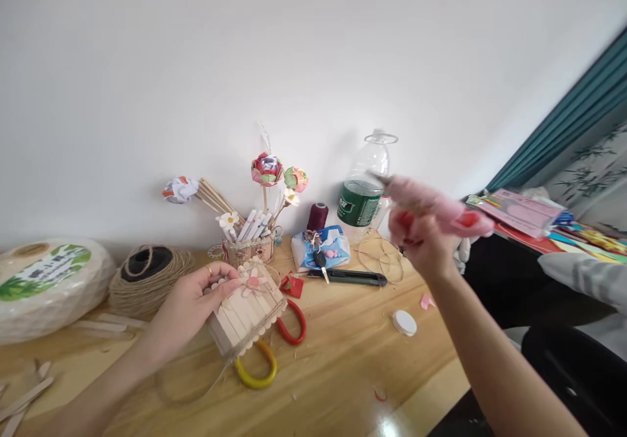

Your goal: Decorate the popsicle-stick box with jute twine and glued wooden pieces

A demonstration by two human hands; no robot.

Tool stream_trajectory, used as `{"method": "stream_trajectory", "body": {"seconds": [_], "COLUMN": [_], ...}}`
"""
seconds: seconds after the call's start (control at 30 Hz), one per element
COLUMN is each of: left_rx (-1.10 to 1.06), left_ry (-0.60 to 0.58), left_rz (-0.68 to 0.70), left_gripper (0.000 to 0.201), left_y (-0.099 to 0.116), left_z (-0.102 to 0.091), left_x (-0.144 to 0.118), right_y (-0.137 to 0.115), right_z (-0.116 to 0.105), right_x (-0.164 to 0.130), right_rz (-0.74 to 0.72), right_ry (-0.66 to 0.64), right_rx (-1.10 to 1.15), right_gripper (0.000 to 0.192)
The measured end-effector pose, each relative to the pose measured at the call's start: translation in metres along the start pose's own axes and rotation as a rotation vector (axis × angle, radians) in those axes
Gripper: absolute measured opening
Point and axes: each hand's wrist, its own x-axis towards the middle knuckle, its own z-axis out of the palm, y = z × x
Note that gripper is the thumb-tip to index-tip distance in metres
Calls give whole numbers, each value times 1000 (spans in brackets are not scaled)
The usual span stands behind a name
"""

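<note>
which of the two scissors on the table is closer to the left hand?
The yellow-handled scissors, poking out right under the stick box the left hand holds; the red-handled scissors lie further right.

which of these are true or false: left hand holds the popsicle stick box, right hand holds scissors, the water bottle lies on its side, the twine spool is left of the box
1. The left hand holds the popsicle stick box. True.
2. The right hand holds scissors. False: it grips a pink glue gun; the scissors lie on the table.
3. The water bottle lies on its side. False: it stands upright by the wall.
4. The twine spool is left of the box. True.
</note>
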Motion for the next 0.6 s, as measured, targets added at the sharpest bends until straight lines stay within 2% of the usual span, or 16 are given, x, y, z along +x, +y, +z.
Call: {"method": "stream_trajectory", "body": {"seconds": [0.1, 0.3, 0.43, 0.6], "left_rx": [23, 41, 25, 15], "left_ry": [-29, -47, -57, -68], "left_rz": [29, 66, 61, 63], "left_gripper": [36, 36, 36, 38], "left_y": [1, -3, -8, -8], "left_z": [-1, -1, 1, 2], "left_x": [-1, 0, 1, -1], "right_y": [-19, -60, -70, -74], "right_z": [-30, -74, -78, -58], "right_x": [35, 84, 102, 123], "right_rz": [-77, -186, -181, -234], "right_ry": [223, 477, 506, 503], "right_rx": [4, 4, -105, -146], "right_gripper": [35, 33, 36, 40]}}
